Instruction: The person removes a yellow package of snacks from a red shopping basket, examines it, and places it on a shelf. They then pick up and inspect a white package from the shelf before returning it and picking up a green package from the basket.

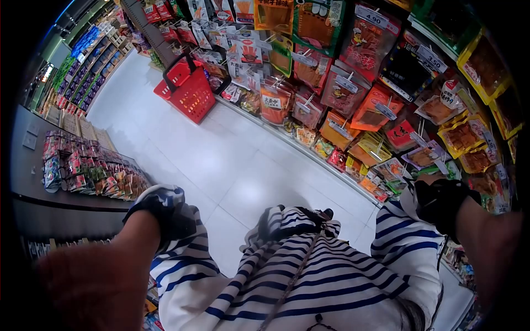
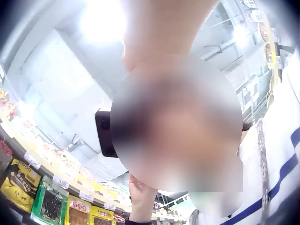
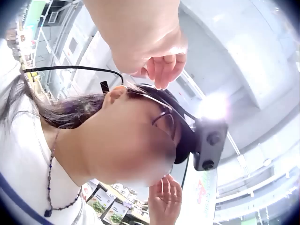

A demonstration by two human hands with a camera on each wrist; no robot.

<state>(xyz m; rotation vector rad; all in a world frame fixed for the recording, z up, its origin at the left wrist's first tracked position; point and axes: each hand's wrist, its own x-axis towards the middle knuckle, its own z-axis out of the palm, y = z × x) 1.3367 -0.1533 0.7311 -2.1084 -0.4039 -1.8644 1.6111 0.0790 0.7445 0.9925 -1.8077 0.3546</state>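
Both hands are raised to the head-worn camera (image 3: 211,145), a black block on a dark headband. In the right wrist view the right hand (image 3: 161,63) is above the head, fingers loosely bent near the band. On the far side of the face, the left hand (image 3: 165,199) has its fingers extended upward. The left wrist view shows the right hand (image 2: 142,192) low beside the blurred face, with the camera's dark body (image 2: 105,133) nearby. Close to the lens in the head view, the left hand (image 1: 83,287) and right hand (image 1: 502,243) appear dark and blurred.
A red shopping basket (image 1: 190,91) stands on the pale tiled floor (image 1: 182,160) beside a rack of hanging snack packets (image 1: 364,44) with price tags. Another shelf of packets (image 1: 96,168) is at left. The person wears a striped top (image 1: 309,265) and black wrist straps (image 1: 168,218).
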